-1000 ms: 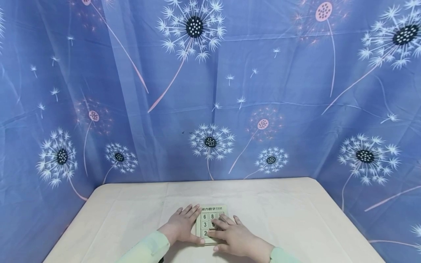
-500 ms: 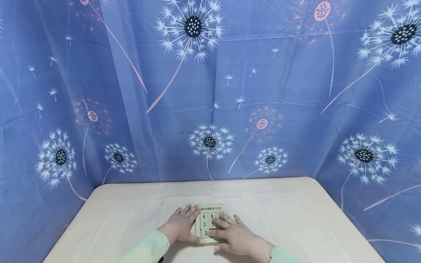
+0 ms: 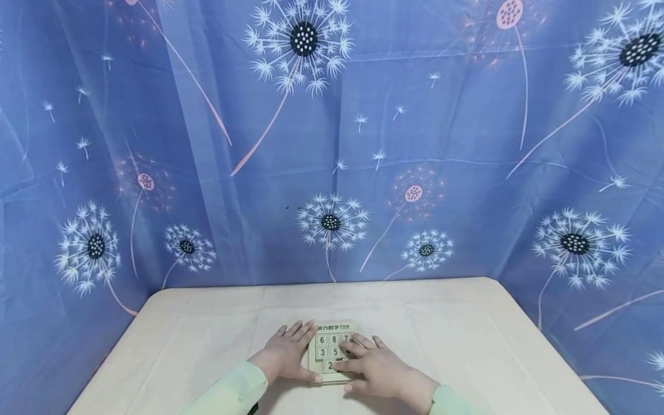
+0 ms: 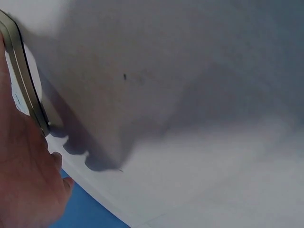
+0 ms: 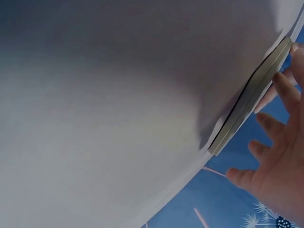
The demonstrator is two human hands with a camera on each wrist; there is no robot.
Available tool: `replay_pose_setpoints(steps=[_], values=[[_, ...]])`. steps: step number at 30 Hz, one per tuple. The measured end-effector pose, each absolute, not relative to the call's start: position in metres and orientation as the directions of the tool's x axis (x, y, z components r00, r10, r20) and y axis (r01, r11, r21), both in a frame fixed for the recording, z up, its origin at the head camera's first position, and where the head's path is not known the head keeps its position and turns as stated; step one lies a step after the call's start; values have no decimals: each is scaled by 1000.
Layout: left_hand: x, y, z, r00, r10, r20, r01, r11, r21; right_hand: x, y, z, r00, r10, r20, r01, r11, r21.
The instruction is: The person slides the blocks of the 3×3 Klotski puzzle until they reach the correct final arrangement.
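A pale green sliding number puzzle (image 3: 313, 368) lies flat on the table in the head view. Its tiles 6, 8, 7, 3 and 5 show; others are partly under the right fingers. The 2 tile (image 3: 329, 366) stands off the left wall in the bottom row. My left hand (image 3: 284, 353) rests along the left side, fingers extended, thumb at the near left corner. My right hand (image 3: 374, 369) lies over the right side with spread fingers, index fingertip at the 2 tile. Both wrist views show the puzzle's side edge (image 4: 28, 80) (image 5: 251, 99) beside the hand.
A cream-covered table (image 3: 441, 323) carries the puzzle. Behind and on both sides hangs a blue curtain (image 3: 363, 242) with dandelion prints. Pale green sleeves (image 3: 228, 392) cover both forearms.
The 2 tile has slid right, away from the left wall. My right hand has shifted slightly right, uncovering more of the 7 tile. The left hand stays in place.
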State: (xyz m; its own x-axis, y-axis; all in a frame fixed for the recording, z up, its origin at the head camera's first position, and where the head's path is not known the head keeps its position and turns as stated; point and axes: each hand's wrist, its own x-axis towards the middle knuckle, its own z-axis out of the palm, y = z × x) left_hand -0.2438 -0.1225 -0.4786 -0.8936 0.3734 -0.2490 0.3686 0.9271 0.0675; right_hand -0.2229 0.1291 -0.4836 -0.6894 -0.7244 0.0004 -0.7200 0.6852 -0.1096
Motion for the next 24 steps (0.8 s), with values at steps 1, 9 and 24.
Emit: replay_pose_setpoints(steps=[1, 9, 24], values=[[-244, -122, -479, -893, 375, -248, 370, 927, 68, -223, 130, -483, -688, -725, 5, -722, 684, -108], [-246, -123, -483, -893, 373, -252, 367, 927, 70, -223, 131, -483, -694, -720, -6, -714, 690, -118], [-246, -122, -482, -896, 360, -259, 354, 933, 70, -225, 140, -486, -695, -719, 9, -715, 689, -119]])
